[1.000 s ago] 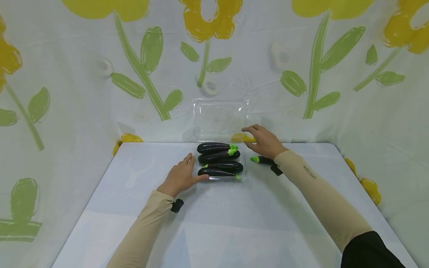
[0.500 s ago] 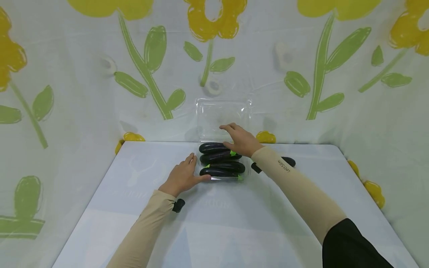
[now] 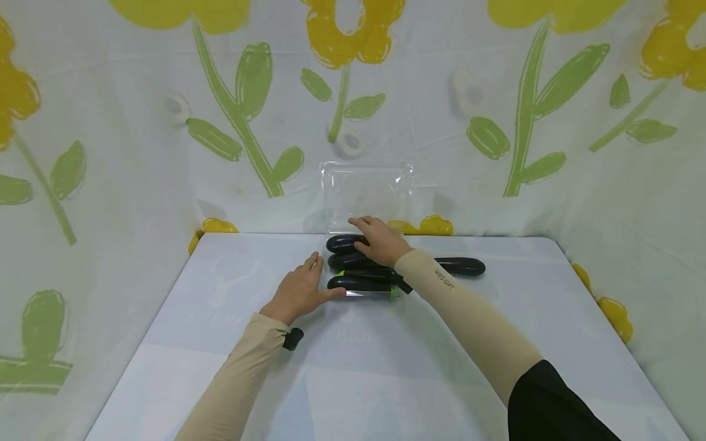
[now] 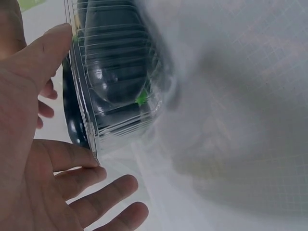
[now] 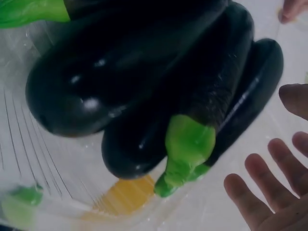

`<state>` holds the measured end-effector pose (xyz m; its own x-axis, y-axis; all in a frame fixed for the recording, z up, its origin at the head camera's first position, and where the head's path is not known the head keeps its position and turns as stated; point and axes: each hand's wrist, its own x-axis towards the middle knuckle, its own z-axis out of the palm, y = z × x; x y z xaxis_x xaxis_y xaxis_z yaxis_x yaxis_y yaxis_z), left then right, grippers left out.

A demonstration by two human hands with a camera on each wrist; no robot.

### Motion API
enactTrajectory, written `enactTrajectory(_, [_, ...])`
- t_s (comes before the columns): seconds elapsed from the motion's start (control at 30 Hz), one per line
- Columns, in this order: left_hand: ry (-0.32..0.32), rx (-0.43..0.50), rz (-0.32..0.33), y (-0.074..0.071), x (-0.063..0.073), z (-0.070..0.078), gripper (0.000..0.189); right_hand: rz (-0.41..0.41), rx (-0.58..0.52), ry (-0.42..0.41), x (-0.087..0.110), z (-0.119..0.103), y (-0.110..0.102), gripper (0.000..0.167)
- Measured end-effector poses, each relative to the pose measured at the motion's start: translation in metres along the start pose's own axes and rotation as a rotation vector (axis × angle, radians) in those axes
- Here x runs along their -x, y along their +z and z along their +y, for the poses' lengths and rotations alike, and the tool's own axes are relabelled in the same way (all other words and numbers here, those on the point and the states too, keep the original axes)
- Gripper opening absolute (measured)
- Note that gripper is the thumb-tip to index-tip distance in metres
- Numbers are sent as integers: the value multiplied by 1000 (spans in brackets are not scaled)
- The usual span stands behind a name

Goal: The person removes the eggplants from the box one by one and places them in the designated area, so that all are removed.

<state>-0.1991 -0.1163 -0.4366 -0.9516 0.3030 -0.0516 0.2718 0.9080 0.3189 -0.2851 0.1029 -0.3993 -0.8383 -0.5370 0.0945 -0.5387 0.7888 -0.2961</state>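
A clear plastic clamshell box holds several dark eggplants laid crosswise. My left hand is at the box's front left corner, thumb on the front rim and fingers along the left side. In the left wrist view, the thumb and a fingertip touch the rim while the other fingers stay extended. My right hand hovers over the back of the pile with fingers spread, hiding the stem ends of the rear eggplants. In the right wrist view, its fingers hold nothing, beside a green-capped eggplant.
The raised lid stands at the table's back edge against a flower-printed curtain. One loose eggplant lies on the white table right of the box, partly behind the right forearm.
My right hand has moved left from the box's right side, then lowered over the rear eggplants. The left hand stays at its corner.
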Motion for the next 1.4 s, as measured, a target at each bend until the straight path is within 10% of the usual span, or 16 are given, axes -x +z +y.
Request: enactTrajectory(1.4, [-9, 40, -8, -2, 0, 0, 108, -37, 121, -31, -16, -14, 20, 44])
